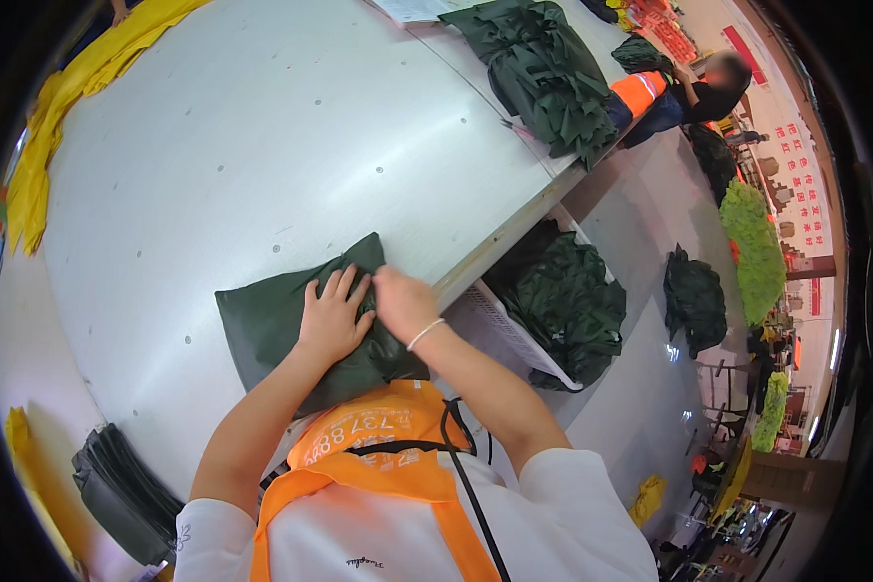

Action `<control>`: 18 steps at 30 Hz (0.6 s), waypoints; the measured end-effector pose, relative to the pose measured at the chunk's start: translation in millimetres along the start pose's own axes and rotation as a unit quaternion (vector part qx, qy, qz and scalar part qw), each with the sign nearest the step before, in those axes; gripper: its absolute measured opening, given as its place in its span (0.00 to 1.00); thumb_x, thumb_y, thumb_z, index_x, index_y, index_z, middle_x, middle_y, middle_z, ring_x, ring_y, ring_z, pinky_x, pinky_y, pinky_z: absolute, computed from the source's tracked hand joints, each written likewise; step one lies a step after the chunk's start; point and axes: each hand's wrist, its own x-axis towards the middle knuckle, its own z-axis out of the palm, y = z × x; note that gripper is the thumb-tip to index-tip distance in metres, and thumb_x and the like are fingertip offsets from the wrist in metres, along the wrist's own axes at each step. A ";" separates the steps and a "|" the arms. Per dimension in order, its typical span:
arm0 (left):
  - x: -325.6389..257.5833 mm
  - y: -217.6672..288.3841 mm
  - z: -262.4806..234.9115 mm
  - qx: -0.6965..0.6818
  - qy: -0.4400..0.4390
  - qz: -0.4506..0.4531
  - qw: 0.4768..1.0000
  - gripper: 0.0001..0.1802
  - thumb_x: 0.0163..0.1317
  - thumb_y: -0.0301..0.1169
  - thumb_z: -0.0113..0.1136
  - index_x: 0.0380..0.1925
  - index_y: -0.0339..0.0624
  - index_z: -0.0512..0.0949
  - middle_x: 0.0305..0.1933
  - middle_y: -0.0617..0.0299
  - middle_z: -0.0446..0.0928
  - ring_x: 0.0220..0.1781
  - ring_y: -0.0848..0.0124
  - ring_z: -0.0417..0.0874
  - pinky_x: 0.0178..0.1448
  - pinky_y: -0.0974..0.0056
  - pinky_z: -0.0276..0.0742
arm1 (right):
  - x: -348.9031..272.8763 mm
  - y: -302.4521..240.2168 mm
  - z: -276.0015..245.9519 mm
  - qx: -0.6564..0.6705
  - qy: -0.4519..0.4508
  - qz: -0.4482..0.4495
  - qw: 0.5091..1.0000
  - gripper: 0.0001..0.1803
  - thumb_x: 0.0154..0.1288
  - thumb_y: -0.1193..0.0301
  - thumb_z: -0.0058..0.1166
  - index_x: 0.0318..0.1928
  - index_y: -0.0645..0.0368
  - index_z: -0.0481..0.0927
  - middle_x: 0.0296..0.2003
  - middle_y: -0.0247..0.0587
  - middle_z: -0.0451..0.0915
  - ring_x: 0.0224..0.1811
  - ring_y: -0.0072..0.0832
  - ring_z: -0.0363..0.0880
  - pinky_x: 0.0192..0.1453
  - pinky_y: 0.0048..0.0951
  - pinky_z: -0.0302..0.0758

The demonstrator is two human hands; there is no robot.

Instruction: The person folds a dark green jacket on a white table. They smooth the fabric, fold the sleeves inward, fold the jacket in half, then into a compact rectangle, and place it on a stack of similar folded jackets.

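A dark green folded sheet of smooth, coated-looking fabric (262, 320) lies at the near edge of the pale metal table (233, 116), against my orange apron. Pressed on top of it is my left hand (334, 318), flat with its fingers spread. Just to the right, my right hand (404, 305) is closed at the fabric's right edge, the fingertips partly hidden behind the hand. One corner of the fabric points up beyond both hands.
Loose green fabric (543, 73) is heaped at the table's far right. A white crate (529, 344) of green fabric stands below the right edge. Folded dark fabric (121, 495) lies at left, yellow fabric (53, 116) at far left. A person (713, 92) works beyond the heap.
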 end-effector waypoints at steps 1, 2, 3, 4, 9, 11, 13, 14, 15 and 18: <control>2.4 -0.8 3.7 0.055 -0.076 -0.013 0.996 0.31 0.62 0.48 0.46 0.60 0.42 0.67 0.66 0.52 0.63 0.69 0.57 0.58 0.67 0.40 0.51 | 2.8 -10.6 3.0 -0.029 0.004 -0.074 0.997 0.05 0.58 0.73 0.49 0.33 0.61 0.72 0.30 0.48 0.78 0.33 0.44 0.80 0.34 0.39 0.78; 2.7 -1.0 8.9 0.068 -0.090 -0.011 0.994 0.31 0.62 0.48 0.46 0.60 0.41 0.67 0.66 0.51 0.63 0.70 0.57 0.58 0.67 0.40 0.50 | 6.5 -20.7 9.5 -0.057 0.007 -0.148 0.987 0.04 0.57 0.74 0.48 0.33 0.61 0.72 0.29 0.47 0.78 0.32 0.41 0.81 0.33 0.37 0.78; 4.0 -2.9 13.5 0.083 -0.103 -0.007 0.991 0.30 0.62 0.48 0.45 0.59 0.41 0.67 0.66 0.50 0.63 0.70 0.56 0.57 0.68 0.40 0.50 | 10.9 -24.3 17.0 -0.086 0.022 -0.173 0.981 0.03 0.56 0.74 0.48 0.31 0.59 0.71 0.24 0.44 0.76 0.26 0.39 0.80 0.31 0.36 0.78; 5.0 -5.1 18.0 0.097 -0.115 -0.003 0.989 0.30 0.61 0.48 0.45 0.59 0.41 0.68 0.66 0.48 0.62 0.70 0.56 0.57 0.68 0.39 0.49 | 10.1 -23.3 19.7 -0.090 0.016 -0.173 0.981 0.03 0.56 0.74 0.49 0.30 0.59 0.71 0.24 0.44 0.77 0.27 0.39 0.80 0.30 0.36 0.78; -4.4 -51.7 -6.4 -0.336 0.031 0.060 0.939 0.33 0.53 0.35 0.60 0.59 0.35 0.67 0.66 0.42 0.61 0.70 0.50 0.57 0.72 0.47 0.50 | 5.1 -16.6 11.5 -0.113 -0.001 -0.136 0.984 0.04 0.55 0.73 0.50 0.30 0.59 0.71 0.25 0.43 0.78 0.28 0.37 0.81 0.27 0.35 0.78; -11.6 -50.7 -21.7 -0.179 0.026 0.058 0.982 0.31 0.54 0.39 0.61 0.58 0.41 0.71 0.66 0.50 0.64 0.71 0.51 0.57 0.72 0.46 0.51 | 12.0 -17.3 9.3 -0.101 0.018 -0.133 0.986 0.04 0.55 0.73 0.50 0.31 0.59 0.72 0.25 0.43 0.78 0.28 0.37 0.81 0.28 0.34 0.78; -18.1 -46.4 -19.8 -0.105 0.020 0.037 0.994 0.30 0.54 0.42 0.60 0.57 0.42 0.72 0.64 0.54 0.66 0.71 0.52 0.56 0.72 0.46 0.50 | 19.7 -28.2 13.1 -0.098 0.022 -0.166 0.981 0.04 0.55 0.73 0.49 0.31 0.59 0.72 0.25 0.43 0.78 0.28 0.37 0.81 0.29 0.34 0.78; -15.4 -48.2 -9.4 -0.080 0.033 0.035 0.996 0.30 0.54 0.43 0.59 0.57 0.42 0.72 0.63 0.55 0.67 0.71 0.52 0.56 0.72 0.47 0.49 | 26.7 -34.3 15.9 -0.104 0.019 -0.197 0.975 0.04 0.55 0.72 0.49 0.31 0.59 0.72 0.25 0.43 0.79 0.29 0.37 0.81 0.29 0.33 0.78; -18.0 -50.8 2.8 -0.055 0.038 0.030 0.997 0.30 0.54 0.44 0.59 0.56 0.42 0.72 0.62 0.56 0.68 0.72 0.53 0.56 0.73 0.47 0.48 | 30.0 -43.1 23.5 -0.105 0.011 -0.225 0.969 0.04 0.55 0.72 0.49 0.31 0.59 0.72 0.25 0.43 0.79 0.29 0.37 0.81 0.29 0.33 0.78; -19.2 -68.8 15.7 -0.162 0.042 0.019 0.986 0.27 0.52 0.35 0.59 0.54 0.41 0.73 0.61 0.51 0.68 0.71 0.52 0.55 0.74 0.45 0.45 | 35.0 -58.8 31.7 -0.078 -0.003 -0.272 0.959 0.04 0.55 0.72 0.48 0.31 0.59 0.74 0.26 0.43 0.79 0.28 0.37 0.82 0.30 0.35 0.79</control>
